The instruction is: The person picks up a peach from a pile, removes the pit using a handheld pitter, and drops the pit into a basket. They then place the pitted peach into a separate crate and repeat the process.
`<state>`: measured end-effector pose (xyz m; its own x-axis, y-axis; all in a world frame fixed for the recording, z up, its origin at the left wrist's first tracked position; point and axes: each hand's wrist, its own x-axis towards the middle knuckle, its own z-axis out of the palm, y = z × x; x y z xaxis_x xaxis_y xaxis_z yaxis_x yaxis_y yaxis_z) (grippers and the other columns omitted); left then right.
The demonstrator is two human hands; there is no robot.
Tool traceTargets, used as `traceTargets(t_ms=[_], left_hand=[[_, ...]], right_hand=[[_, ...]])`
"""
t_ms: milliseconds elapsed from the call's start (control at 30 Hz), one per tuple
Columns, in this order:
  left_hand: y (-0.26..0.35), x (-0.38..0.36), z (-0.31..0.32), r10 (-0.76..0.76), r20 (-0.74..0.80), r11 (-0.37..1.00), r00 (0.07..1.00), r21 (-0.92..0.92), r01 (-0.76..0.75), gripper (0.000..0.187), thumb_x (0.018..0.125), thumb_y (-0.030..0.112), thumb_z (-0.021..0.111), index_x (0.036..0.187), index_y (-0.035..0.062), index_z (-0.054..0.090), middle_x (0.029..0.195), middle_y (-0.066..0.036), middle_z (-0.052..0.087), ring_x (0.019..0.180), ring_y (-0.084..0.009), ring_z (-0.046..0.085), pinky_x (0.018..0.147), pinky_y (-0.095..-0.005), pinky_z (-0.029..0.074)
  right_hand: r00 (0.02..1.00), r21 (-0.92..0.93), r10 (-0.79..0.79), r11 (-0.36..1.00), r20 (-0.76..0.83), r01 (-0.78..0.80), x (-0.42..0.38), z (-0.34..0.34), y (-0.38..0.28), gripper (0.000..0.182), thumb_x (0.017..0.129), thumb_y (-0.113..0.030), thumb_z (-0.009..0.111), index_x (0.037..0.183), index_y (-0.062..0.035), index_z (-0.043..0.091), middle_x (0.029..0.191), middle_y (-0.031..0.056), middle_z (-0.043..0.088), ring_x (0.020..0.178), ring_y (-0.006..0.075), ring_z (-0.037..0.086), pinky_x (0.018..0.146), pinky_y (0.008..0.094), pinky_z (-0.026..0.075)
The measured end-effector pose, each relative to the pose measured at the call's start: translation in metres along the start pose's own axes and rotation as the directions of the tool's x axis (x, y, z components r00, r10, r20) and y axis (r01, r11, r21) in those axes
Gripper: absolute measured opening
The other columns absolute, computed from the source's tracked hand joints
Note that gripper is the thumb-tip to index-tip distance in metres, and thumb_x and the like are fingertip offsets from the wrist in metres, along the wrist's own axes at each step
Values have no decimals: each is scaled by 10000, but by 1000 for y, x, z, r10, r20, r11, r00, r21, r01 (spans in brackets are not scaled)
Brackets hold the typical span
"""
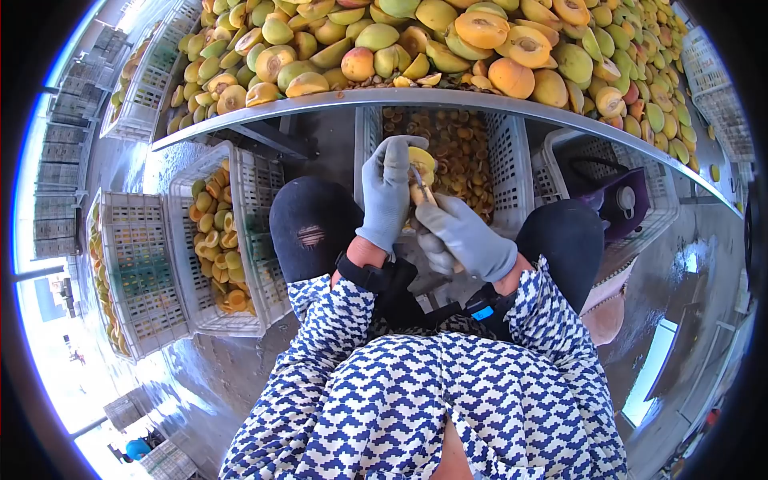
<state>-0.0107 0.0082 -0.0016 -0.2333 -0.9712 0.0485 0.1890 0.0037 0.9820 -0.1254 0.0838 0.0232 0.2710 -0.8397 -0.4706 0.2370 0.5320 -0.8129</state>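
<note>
My left hand [387, 192], in a grey glove, grips a yellow-green fruit piece [422, 163] with its cut face turned toward the right. My right hand [468, 238], also gloved, is closed around a knife with a light handle [422, 194]. The knife's narrow blade touches the cut face of the fruit. Both hands are close together between my knees, above a crate [512, 172] that holds many small brownish-orange pieces. Beyond them, halved and whole fruit [376, 38] lie heaped on a metal-edged table [384, 97].
Crates of cut fruit [244, 240] stand on the wet floor at the left. On the right, another crate [660, 196] holds a purple container [620, 200]. The table's metal edge runs across just beyond my hands. A person in blue [138, 449] is far off at the lower left.
</note>
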Motion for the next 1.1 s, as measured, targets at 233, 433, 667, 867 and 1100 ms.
traceTargets(t_ms=[233, 433, 667, 867, 1100], left_hand=[[9, 0, 1, -269, 154, 893, 951, -329, 306, 500, 908, 488, 441, 987, 11, 568, 761, -79, 619, 624, -144, 596, 566, -237, 484], [39, 5, -46, -167, -88, 983, 982, -92, 159, 433, 944, 440, 381, 1004, 50, 560, 777, -51, 609, 562, -108, 565, 460, -221, 432], [80, -43, -246, 524, -383, 444, 761, 885, 139, 366, 892, 285, 532, 1154, 31, 552, 1083, -142, 578, 963, -228, 571, 850, -371, 453], [93, 1, -209, 360, -270, 600, 893, 800, 0, 396, 785, 288, 633, 1134, 104, 598, 1057, -130, 609, 924, -243, 592, 846, -333, 445], [87, 109, -116, 305, 144, 133, 941, 972, -192, 382, 740, 265, 644, 1086, 108, 610, 1019, -133, 621, 907, -303, 603, 788, -375, 469]], right_hand=[[917, 556, -66, 812, 393, -180, -8, -7, 5, 303, 940, -369, 448, 909, -73, 505, 530, -44, 363, 341, 47, 329, 323, 201, 260], [974, 403, -66, 915, 215, -27, -23, -15, -12, 284, 934, -358, 470, 905, -77, 504, 570, -29, 414, 385, 55, 365, 361, 197, 296], [921, -985, -364, -50, -137, -166, 12, -55, 60, 236, 888, -264, 460, 957, -48, 522, 763, 147, 633, 691, 284, 634, 597, 400, 482], [951, -959, -249, -168, -184, -230, 24, -70, 85, 253, 878, -303, 476, 955, -67, 526, 805, 165, 649, 741, 313, 643, 633, 426, 492], [830, -974, -510, 115, -226, -194, 7, -49, 56, 283, 866, -337, 513, 889, -55, 504, 669, 148, 620, 618, 317, 620, 553, 419, 485]])
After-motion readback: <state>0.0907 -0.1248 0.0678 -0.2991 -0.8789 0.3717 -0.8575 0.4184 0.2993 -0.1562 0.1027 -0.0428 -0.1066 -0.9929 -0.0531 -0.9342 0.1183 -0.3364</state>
